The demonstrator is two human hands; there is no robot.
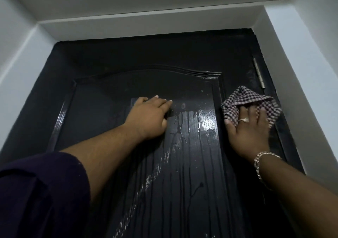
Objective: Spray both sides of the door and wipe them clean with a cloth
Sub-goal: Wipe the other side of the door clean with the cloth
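Both hands flat on door [113, 128], right hand [250, 128] pressing cloth [245, 98]

The door [155, 164] fills the middle of the view, set back in a recess between a wall on the left [16, 54] and a wall on the right [311, 63], with the lintel [146, 23] across its top. A raised panel [128, 91] sits in the door's centre. The left hand [149, 117] lies flat on the upper part of that panel. Right of it, wet streaks [182, 155] run down the panel. The right hand [250, 129] presses the cloth [247, 98] against the door's right stile, just right of the panel's edge, the cloth spreading above the fingers [245, 111]. A hinge [259, 73] stands on the door's right edge, above and just right of the cloth.
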